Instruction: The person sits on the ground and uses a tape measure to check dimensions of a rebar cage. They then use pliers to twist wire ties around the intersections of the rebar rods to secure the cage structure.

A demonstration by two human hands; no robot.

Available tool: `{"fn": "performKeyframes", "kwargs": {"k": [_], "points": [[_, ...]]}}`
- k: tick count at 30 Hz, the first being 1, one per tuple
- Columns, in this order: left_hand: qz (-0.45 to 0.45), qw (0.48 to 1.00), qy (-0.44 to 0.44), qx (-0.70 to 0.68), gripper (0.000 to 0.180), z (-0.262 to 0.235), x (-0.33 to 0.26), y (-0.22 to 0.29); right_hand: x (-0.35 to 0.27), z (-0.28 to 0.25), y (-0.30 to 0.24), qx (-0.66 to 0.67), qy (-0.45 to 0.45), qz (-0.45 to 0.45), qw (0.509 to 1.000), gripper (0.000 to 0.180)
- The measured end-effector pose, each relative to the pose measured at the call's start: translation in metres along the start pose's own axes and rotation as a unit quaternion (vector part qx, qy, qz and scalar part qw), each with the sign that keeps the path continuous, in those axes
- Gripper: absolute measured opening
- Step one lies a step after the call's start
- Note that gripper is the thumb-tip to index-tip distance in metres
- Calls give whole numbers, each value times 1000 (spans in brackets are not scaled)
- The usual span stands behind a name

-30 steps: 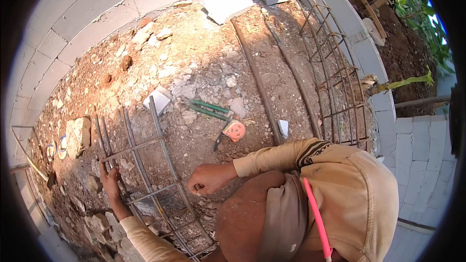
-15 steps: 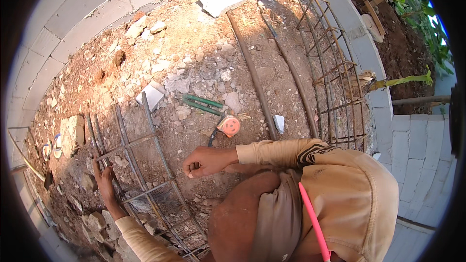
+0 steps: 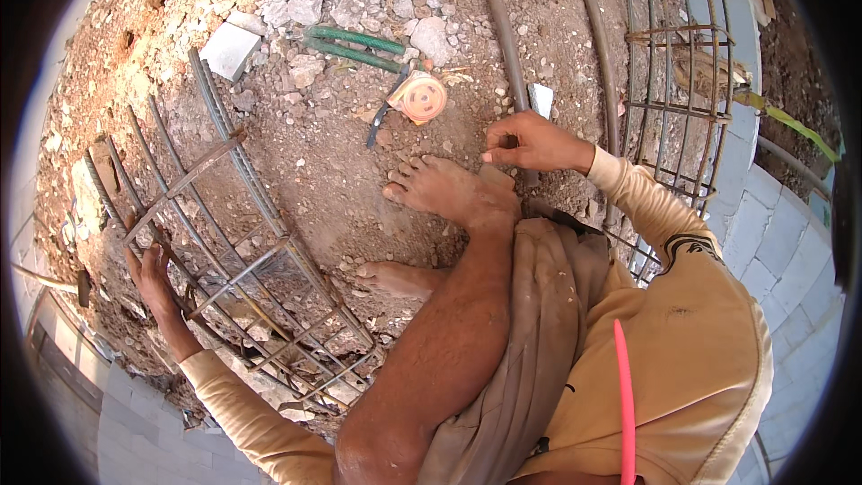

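Note:
My left hand [image 3: 154, 278] is closed round an outer bar of a rebar cage [image 3: 240, 277], which lies tilted on the ground at the left. The cage's long steel bars are joined by square cross ties. My right hand [image 3: 539, 142] hovers over the end of a brown rod [image 3: 499, 18], its fingers curled and thumb bent in. Whatever it may hold is hidden. Between the hands, a round orange tape measure [image 3: 422, 97] lies on the dirt. Beside it rests a tool with two green handles [image 3: 355, 45]. My bare foot [image 3: 449, 190] stands just below the right hand.
Another rebar cage [image 3: 669, 36] stands along the grey block wall [image 3: 750, 207] at the right. A second brown rod [image 3: 596, 27] runs beside the first. A pale block [image 3: 231, 49] and broken stones cover the far ground.
The view has shifted down and left, bringing my feet and leg into sight. My right hand has moved rightward, away from the left cage. My left hand keeps its hold on that cage.

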State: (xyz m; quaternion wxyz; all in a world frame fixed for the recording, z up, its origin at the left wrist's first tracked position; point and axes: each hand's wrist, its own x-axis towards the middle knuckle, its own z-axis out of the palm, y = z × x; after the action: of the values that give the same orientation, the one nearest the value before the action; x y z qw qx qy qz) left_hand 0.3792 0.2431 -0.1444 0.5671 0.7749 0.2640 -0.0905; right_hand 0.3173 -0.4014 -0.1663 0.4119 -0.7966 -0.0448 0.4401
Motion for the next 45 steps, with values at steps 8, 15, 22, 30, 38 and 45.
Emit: {"fn": "performKeyframes", "kwargs": {"k": [8, 15, 22, 30, 38, 45], "points": [[12, 1000, -14, -7, 68, -9, 2, -9, -6, 18, 8, -1, -65, 14, 998, 34], [5, 1000, -6, 13, 66, -1, 1, -1, -5, 26, 0, -4, -132, 5, 991, 34], [3, 1000, -7, 4, 66, -2, 0, -2, -16, 21, 9, -111, -113, -24, 987, 17], [6, 999, 7, 34, 67, 7, -4, 7, -21, 40, 32, -288, -146, -21, 946, 18], [16, 999, 11, 32, 65, 3, -5, 3, -1, 34, 34, -320, -208, -81, 921, 22], [15, 999, 8, 32, 65, 7, -4, 6, 6, 35, 18, -330, -207, -72, 918, 21]]}}
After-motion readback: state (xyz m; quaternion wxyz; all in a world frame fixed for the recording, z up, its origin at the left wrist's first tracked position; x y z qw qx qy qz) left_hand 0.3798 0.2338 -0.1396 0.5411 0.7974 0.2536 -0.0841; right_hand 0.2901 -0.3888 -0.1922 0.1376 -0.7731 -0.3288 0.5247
